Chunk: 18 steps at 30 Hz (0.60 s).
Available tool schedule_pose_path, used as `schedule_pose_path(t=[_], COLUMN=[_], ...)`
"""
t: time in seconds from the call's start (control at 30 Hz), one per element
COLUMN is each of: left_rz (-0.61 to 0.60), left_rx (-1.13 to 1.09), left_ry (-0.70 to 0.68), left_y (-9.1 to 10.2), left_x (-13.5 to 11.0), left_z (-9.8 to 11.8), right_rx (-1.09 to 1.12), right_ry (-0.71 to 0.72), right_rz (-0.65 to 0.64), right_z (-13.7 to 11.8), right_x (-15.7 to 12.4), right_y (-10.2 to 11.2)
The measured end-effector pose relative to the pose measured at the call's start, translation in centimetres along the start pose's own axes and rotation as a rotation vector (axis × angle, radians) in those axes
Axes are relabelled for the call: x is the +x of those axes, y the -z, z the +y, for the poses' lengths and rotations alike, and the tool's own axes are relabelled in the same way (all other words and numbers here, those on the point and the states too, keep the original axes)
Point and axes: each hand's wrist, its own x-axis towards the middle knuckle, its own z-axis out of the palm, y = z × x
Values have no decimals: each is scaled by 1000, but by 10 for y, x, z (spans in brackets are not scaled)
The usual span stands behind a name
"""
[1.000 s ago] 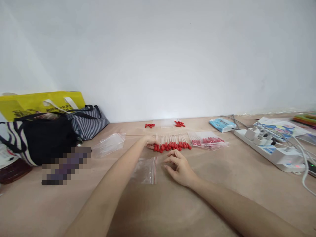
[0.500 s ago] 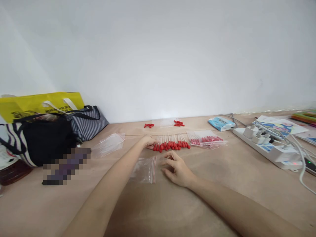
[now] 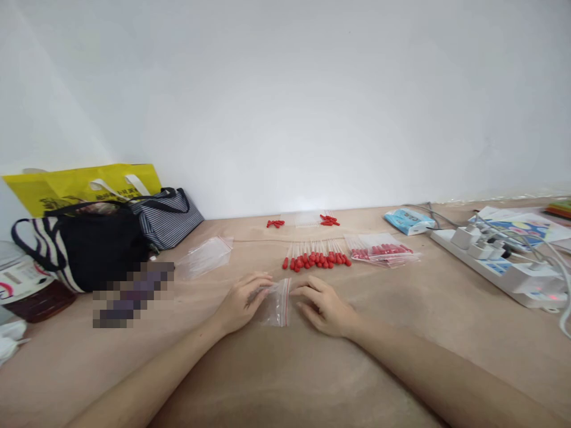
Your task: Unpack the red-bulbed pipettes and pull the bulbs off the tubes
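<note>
A clear zip bag [image 3: 277, 308] with a red line along its seal lies flat between my two hands. My left hand [image 3: 244, 300] rests over the bag's left part, thumb and fingers apart; part of the bag is hidden under it. To the right of the seal, my right hand [image 3: 325, 306] is on the table with curved, spread fingers and nothing visible in them. Just beyond both hands lies a row of thin white sticks with red bulb-shaped ends [image 3: 316, 259], red ends toward me. One stick at the row's left end sits slightly apart.
Filled clear bags [image 3: 383, 251] lie right of the row, a stack of clear bags [image 3: 209, 257] to the left. Small red pieces [image 3: 330, 220] are near the wall. A power strip [image 3: 495, 267] with cables, a blue packet [image 3: 409, 220] and a black bag [image 3: 104, 246] flank the area.
My left hand has drawn back from the left end of the stick row to the clear zip bag. My right hand stays beside the bag's seal. The view has shifted slightly left.
</note>
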Motion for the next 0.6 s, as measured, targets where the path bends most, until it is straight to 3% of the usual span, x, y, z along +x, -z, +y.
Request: schedule_pose_path(t=[0.2,0.3,0.4,0.6], left_rz=[-325,-383,-326,-32], left_rx=[138,225,248,109], left_ry=[14,62,155,301], left_y=[0,-2,-2,11], left_x=[-9,-8,-8,-1], left_z=[-3,-5,-10,-26], right_rx=[-132,-132,-122,-98], right_ry=[107,67,37,18], right_rz=[-206,-270,-284,-271], right_z=[-8,-8,-7,-8], right_x=[5,5,5,4], right_y=[3,3,2,3])
